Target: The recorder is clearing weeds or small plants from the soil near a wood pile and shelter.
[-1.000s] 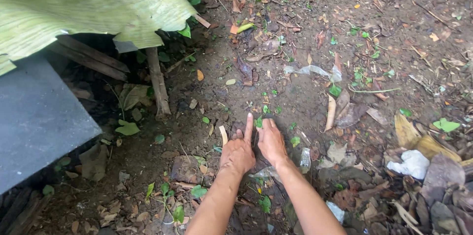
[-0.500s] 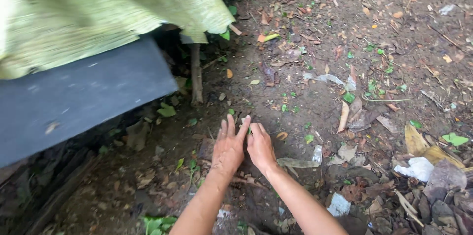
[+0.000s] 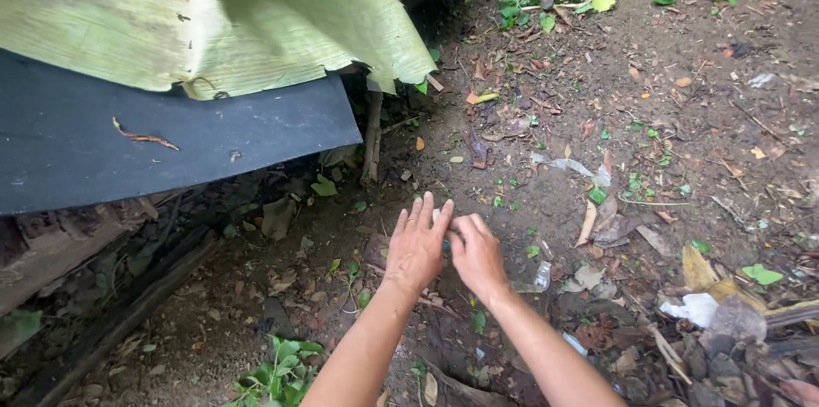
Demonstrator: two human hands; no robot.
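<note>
While the left hand (image 3: 416, 245) is spread flat, fingers extended, and the right hand (image 3: 478, 255) is curled against it, pinching something unseen, the bare soil (image 3: 512, 177) just beyond should be worked gently, clear of the near plastic scrap (image 3: 541, 276).

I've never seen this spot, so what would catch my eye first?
Two bare hands, the left hand and right hand, meet low over the littered dirt ground at centre. Upper left, a big pale-green leaf drapes over a dark flat board.
</note>
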